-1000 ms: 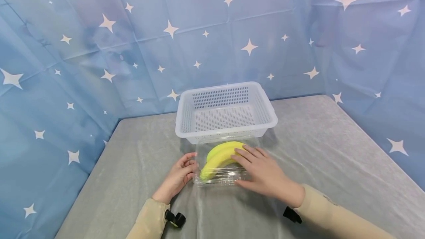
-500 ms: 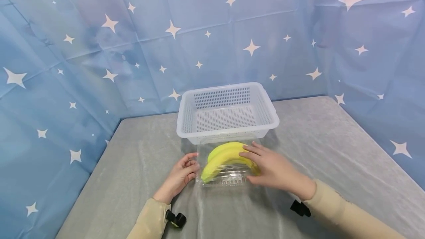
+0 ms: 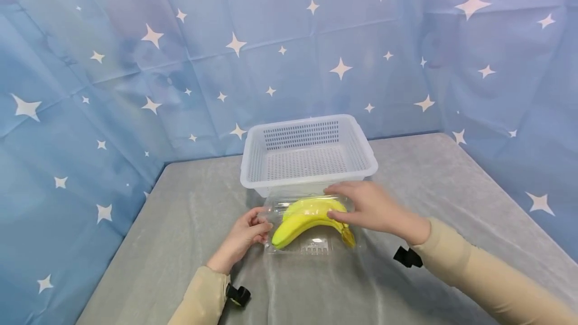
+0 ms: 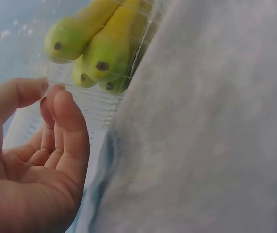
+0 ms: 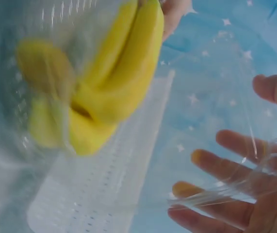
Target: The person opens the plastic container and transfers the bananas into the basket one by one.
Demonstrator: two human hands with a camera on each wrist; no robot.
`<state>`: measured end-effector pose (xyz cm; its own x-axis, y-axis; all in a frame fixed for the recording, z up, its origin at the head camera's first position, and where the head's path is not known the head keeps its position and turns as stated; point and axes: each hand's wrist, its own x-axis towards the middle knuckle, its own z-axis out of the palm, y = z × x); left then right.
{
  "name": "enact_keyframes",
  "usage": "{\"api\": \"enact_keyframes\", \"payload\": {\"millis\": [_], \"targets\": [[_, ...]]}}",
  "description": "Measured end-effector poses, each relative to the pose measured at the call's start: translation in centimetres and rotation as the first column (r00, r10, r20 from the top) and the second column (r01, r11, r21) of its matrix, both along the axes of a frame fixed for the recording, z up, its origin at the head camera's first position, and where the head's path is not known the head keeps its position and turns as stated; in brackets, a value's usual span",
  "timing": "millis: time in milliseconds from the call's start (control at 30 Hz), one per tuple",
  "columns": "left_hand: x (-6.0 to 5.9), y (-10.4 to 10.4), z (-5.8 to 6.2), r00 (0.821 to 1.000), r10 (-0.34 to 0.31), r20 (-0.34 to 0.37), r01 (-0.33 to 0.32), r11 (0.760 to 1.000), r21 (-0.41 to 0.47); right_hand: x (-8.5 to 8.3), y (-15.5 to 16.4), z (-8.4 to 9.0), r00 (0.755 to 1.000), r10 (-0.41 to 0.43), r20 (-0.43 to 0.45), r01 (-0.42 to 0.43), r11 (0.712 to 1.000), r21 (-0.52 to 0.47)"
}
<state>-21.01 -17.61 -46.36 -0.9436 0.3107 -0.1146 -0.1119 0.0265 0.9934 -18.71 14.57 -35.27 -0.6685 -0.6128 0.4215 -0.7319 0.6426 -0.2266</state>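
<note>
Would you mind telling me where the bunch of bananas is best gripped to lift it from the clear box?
Probably around the middle of the bananas, coming from above: the lid of the clear plastic box is raised, the curved bunch lies flat, and its middle is exposed.

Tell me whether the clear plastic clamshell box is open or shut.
Open: the right hand lifts the clear plastic clamshell box's lid off the yellow bananas.

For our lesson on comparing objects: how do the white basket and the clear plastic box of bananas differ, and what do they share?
The white basket is opaque, perforated and holds nothing visible; the clear plastic box is see-through and holds bananas. The white basket looks larger and stands untouched, farther back; the clear plastic box has the left hand and right hand on it. Both rest on the grey table.
</note>
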Motion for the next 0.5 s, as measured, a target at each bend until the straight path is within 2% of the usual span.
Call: {"api": "enact_keyframes", "payload": {"millis": [133,267,500], "targets": [[-0.5,-0.2,0.5,0.998,-0.048,-0.046,0.043,0.993,-0.109,-0.6,0.1,1.1,0.998,-0.016,0.063,0.015,1.0,0.012],[-0.7,-0.5,1.4,0.992,-0.102,-0.08,0.083,0.974,-0.213,-0.8,0.3,2.3,0.99,-0.031,0.138,0.027,0.999,0.029],[-0.7,-0.6,2.6,0.976,-0.184,-0.119,0.14,0.941,-0.307,-0.7,1.0,3.8,0.964,-0.044,0.263,0.04,0.999,0.017]]}}
